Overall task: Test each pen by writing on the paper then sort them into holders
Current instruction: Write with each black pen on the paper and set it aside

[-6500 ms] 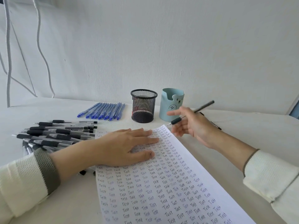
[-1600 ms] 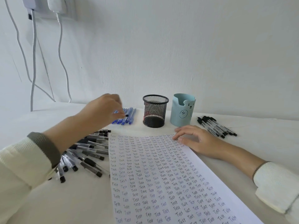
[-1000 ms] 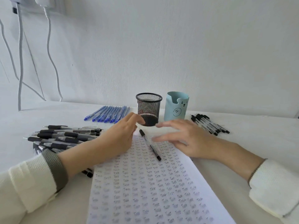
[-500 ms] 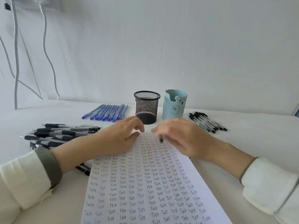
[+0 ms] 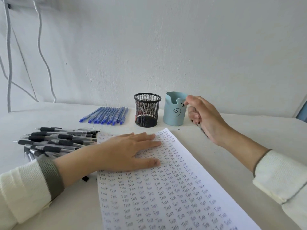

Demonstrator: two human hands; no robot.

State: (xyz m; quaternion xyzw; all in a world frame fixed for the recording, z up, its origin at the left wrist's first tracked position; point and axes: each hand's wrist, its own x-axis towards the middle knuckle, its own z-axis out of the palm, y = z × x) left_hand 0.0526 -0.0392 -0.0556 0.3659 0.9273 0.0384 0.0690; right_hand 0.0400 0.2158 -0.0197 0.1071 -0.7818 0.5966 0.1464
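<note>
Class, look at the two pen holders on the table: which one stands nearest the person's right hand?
The light blue bear-faced holder: the right hand is right beside it, while the black mesh holder stands farther left.

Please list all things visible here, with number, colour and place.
paper: one, white, covered in handwritten "Test", table centre
blue pens: about ten, blue, row left of mesh holder
mesh holder: one, black, behind paper
bear holder: one, light blue, right of mesh holder
grip pens: a pile, black and clear, left of paper
cables: several, white, wall at left
table: one, white, under everything
left hand: flat on paper
right hand: beside bear holder, curled round a dark pen
</note>
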